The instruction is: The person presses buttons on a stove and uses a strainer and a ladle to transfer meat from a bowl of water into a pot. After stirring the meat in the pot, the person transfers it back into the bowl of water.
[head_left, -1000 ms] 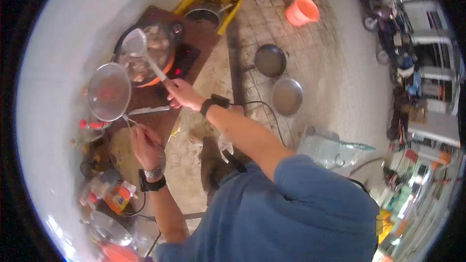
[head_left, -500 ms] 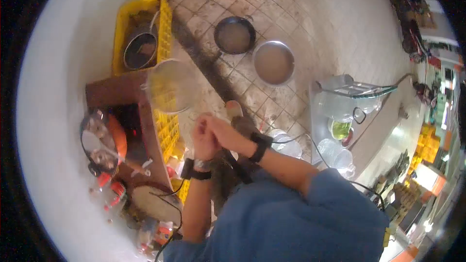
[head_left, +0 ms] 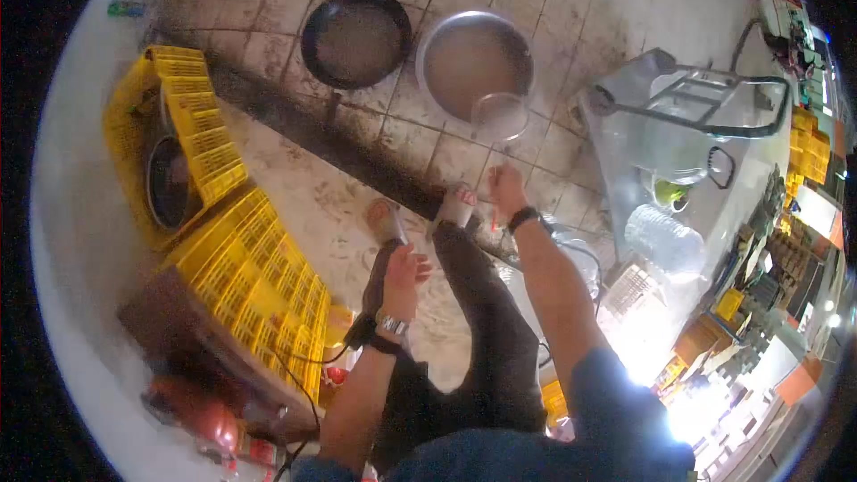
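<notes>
My right hand (head_left: pixel 507 192) is closed, stretched out toward the steel basin of cloudy brown water (head_left: pixel 478 58). Just beyond its fingers is a round, see-through mesh strainer (head_left: pixel 502 116), which overlaps the basin's near rim; its handle runs toward my fist and is blurred. My left hand (head_left: pixel 407 272) hangs over the pale floor by my left foot, fingers loosely apart and holding nothing. To the left of the basin, a black wok (head_left: pixel 356 39) with murky liquid sits on the tiles.
Yellow crates (head_left: pixel 259 277) stand at the left, one with a dark pan (head_left: pixel 170 183) inside. On the right, a grey table (head_left: pixel 625 138) carries an upturned black-framed stool (head_left: pixel 705 103) and stacked clear plastic containers (head_left: pixel 665 241). A dark, wet-looking strip crosses the floor.
My hands have come apart: the right moved forward and right with the strainer, from beside the crates to the basin, while the left dropped back, opened. My view turned toward the floor.
</notes>
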Demonstrator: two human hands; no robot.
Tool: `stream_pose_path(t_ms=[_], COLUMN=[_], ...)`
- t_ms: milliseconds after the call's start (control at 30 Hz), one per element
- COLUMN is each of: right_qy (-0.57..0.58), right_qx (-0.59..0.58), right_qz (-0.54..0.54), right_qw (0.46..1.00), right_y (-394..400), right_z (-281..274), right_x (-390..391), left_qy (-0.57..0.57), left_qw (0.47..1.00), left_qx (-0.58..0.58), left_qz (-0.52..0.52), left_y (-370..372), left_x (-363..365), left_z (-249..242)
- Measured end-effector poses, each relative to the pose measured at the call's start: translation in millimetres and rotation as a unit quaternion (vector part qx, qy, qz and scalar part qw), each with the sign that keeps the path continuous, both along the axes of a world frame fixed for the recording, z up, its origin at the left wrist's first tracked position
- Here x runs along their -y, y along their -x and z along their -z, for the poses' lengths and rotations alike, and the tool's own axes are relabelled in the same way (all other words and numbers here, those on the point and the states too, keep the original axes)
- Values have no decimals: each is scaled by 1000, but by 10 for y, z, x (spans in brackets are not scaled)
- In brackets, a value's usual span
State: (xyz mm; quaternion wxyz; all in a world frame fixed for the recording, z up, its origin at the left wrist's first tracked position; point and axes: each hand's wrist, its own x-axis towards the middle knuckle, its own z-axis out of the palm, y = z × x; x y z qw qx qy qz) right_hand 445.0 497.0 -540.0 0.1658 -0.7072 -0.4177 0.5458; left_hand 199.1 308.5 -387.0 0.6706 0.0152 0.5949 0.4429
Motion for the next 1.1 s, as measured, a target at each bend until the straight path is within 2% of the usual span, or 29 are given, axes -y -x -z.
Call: stream_pose_path(t_ms=[33, 67, 100, 133, 167, 200, 233, 267, 300, 367, 433, 500, 567, 633, 667, 700, 733, 767, 800, 900, 967, 1100], right_qy=[122, 187, 193, 97, -5, -111, -167, -91, 10, 85, 137, 222, 245, 166, 86, -10, -73, -121, -165, -198, -69, -122], right_qx=[-76, -116, -120, 76, 262, 423, 234, 143, 12, -90, -168, -284, -324, -229, -98, 90, 238, 336, 382, 371, 311, 305], right_qz=[120, 196, 201, 3, -199, -383, -238, -123, 37, 150, 191, 169, 137, 81, -1, -118, -219, -272, -274, -178, -106, -117], right_qw=[982, 956, 953, 992, 944, 814, 928, 978, 999, 981, 957, 917, 903, 956, 991, 989, 944, 894, 867, 890, 942, 937], right_y=[-94, -157, -297, -522, -750, -864, -876, -712, -478, -165, -21, -210, -490, -810, -895, -977, -995, -965, -917, -748, -650, -966], right_z=[367, 743, 1220, 1777, 2352, 2876, 3335, 3351, 3307, 3353, 3297, 2976, 2634, 2549, 2607, 2758, 2885, 2938, 2931, 2326, 1612, 1522], right_x=[-133, -308, -438, -483, -484, -550, -677, -894, -1117, -1324, -1289, -1119, -1091, -1241, -1374, -1511, -1613, -1685, -1699, -1513, -1311, -910], left_qy=[9, 16, 28, 41, 51, 26, -2, -34, -27, -47, -47, -55, -77, -64, -76, -80, -77, -73, -74, -27, -54, -19], left_qw=[1000, 1000, 999, 998, 997, 998, 997, 998, 998, 995, 995, 989, 984, 975, 978, 978, 978, 979, 979, 981, 967, 969], left_qx=[-11, -15, -18, -19, -22, -40, -59, -33, -37, -72, -59, -46, -50, -51, -43, -38, -36, -34, -32, -20, -84, -70], left_qz=[9, 14, 27, 40, 46, 50, 55, 48, 53, 56, 62, 131, 154, 205, 189, 189, 188, 187, 187, 192, 232, 235], left_y=[28, 69, 123, 151, 144, 141, 142, 154, 131, 23, -105, -176, -271, -326, -362, -396, -412, -425, -430, -412, -367, -397], left_x=[51, 32, -15, -44, -66, -124, -208, -286, -369, -538, -594, -589, -716, -759, -742, -739, -722, -698, -668, -602, -546, -541], left_z=[248, 448, 593, 706, 826, 957, 1090, 1180, 1239, 1294, 1371, 1366, 1304, 1281, 1310, 1338, 1342, 1345, 1360, 1486, 1543, 1537])
